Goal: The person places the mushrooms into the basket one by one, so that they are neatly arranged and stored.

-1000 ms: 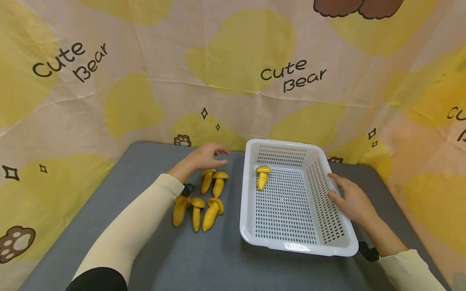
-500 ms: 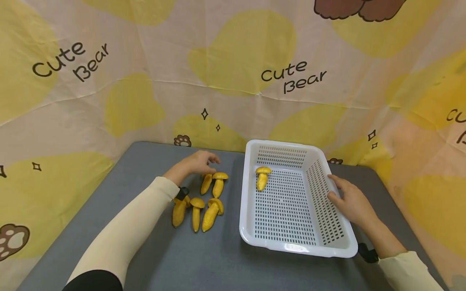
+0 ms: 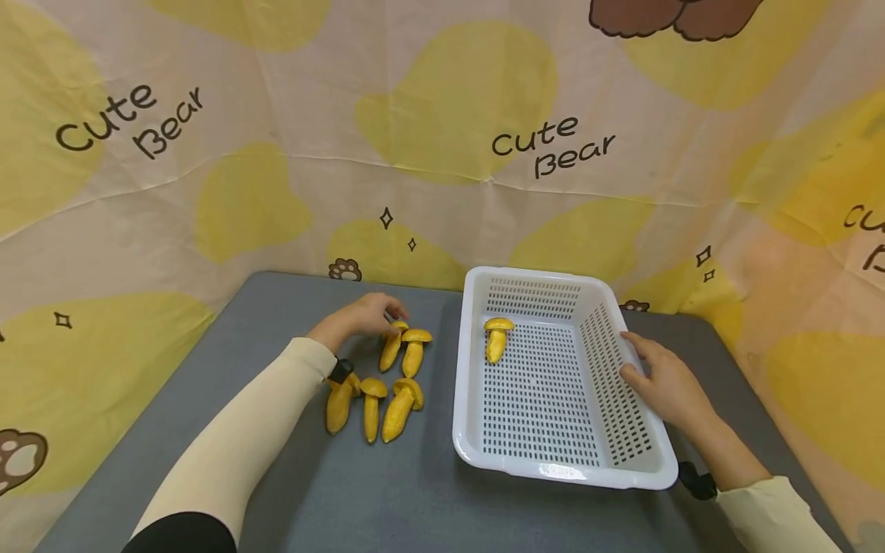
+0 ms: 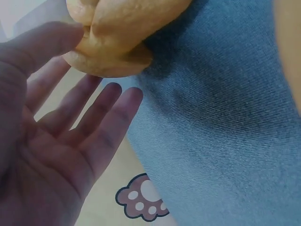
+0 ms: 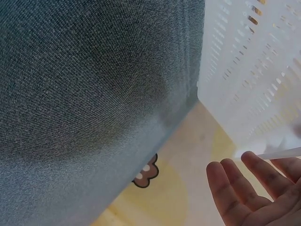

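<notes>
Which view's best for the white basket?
Head: the white basket shows nearly whole, rim, floor and the mushroom inside. Right wrist: only a cropped slotted wall and rim, by the right hand. Left wrist: none I can make out.

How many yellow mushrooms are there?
6: one mushroom in the white basket, two by the left hand, three in a nearer row. The left sleeve might hide more.

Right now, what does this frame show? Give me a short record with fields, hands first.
Left hand: touching the left mushroom of the back pair; firm grip unclear
Right hand: holding the right rim of the basket
In basket: one mushroom, toward the left wall
On table: five mushrooms, two behind three
Backdrop: cloth printed "Cute Bear"
</notes>
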Motion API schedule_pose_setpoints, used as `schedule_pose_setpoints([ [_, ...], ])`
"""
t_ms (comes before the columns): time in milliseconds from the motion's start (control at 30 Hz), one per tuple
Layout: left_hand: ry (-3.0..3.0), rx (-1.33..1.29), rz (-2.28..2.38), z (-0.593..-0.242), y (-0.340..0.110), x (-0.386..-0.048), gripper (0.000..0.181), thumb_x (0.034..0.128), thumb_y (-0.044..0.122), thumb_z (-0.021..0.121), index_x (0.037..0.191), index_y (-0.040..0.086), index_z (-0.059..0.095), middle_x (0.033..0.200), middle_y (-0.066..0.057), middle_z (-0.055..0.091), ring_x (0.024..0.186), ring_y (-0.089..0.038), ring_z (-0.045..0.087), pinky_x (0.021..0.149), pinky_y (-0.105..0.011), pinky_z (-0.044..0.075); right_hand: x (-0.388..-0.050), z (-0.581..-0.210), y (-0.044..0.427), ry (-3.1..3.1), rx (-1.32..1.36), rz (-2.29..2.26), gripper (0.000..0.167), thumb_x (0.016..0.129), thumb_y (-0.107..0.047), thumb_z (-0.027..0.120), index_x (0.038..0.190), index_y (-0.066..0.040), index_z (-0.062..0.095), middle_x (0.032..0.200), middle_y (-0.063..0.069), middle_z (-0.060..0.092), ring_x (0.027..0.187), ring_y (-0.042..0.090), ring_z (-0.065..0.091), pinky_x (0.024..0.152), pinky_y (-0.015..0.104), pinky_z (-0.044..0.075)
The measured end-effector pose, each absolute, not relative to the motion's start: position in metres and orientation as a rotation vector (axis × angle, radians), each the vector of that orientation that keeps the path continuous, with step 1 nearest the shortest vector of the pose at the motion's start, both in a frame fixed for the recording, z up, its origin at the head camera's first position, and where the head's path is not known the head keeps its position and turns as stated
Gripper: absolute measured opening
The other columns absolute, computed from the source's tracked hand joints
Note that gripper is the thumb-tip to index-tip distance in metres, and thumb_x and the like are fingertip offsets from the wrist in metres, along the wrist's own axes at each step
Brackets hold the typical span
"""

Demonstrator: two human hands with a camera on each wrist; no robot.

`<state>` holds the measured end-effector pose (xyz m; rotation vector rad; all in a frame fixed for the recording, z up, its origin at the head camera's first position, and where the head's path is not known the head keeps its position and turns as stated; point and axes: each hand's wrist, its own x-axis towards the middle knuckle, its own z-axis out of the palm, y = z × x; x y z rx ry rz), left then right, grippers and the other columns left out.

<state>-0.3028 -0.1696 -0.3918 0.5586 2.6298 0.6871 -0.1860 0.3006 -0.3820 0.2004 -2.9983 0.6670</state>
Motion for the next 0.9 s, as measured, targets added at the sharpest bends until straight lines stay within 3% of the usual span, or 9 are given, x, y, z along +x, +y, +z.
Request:
schedule_pose_setpoints([
  [533, 2.632, 0.506, 0.709, -0.394, -0.173, -0.303, 0.032, 0.0900, 0.008, 0.060, 0.122, 0.009, 0.064, 0.123, -0.014, 0.061, 0.110, -0.029, 0.058, 0.080, -0.036, 0.052, -0.186, -0.384, 0.301, -2.994, 0.226, 0.642, 0.058, 0.095, -0.021, 0.049, 0.146, 0.002, 0.034, 0.130, 0.033, 0.047, 0.078, 0.030, 0.063, 0.052, 0.034, 0.054],
  [900, 2.723, 0.512, 0.896, -0.381, -0.174, -0.303, 0.030, 0.0885, 0.010, 0.063, 0.119, 0.010, 0.063, 0.120, -0.012, 0.060, 0.115, -0.032, 0.057, 0.089, -0.041, 0.053, -0.185, -0.382, 0.301, -2.992, 0.244, 0.639, 0.058, 0.095, -0.019, 0.049, 0.146, 0.003, 0.034, 0.130, 0.033, 0.047, 0.075, 0.028, 0.064, 0.052, 0.035, 0.055],
])
